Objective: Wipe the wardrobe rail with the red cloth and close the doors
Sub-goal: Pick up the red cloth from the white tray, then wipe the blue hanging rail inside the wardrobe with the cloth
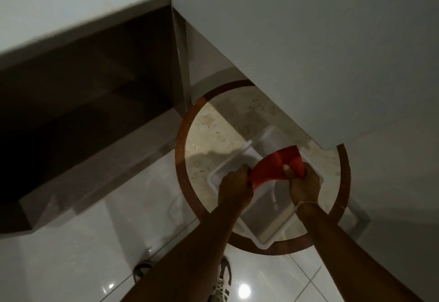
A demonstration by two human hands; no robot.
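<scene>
A: Item one — red cloth [273, 167]. Location?

B: Lower centre-right of the frame, stretched between both hands above a white tub [263, 230] on the floor [71, 254]. Left hand [235, 182] fisted shut on the cloth's left end; right hand [305, 184] clenched on the right end, one fingertip showing over the fabric.

A: Item two — the tub. Contents?

B: Shallow, rectangular, pale. I see nothing solid in it; whether it holds water I cannot tell — the inside is dim and grey. A second white edge sits at its upper left, perhaps a lid or another tray; unclear.

A: Item three — wardrobe.

B: Dark open interior [83, 87] fills the left of the frame; a pale door [308, 52] hangs open across the upper right. The rail itself is not in view, so wiping appears not yet begun.

A: Risks?

B: If the cloth is wet, drips could fall outside the tub onto glossy tile — a slip hazard beside the shoe [222, 280] at bottom centre. A loose end could slip from one fist and drop into the tub. The tub stands just below the open door's corner; swinging that door shut could catch it, and a step forward could kick it.
</scene>
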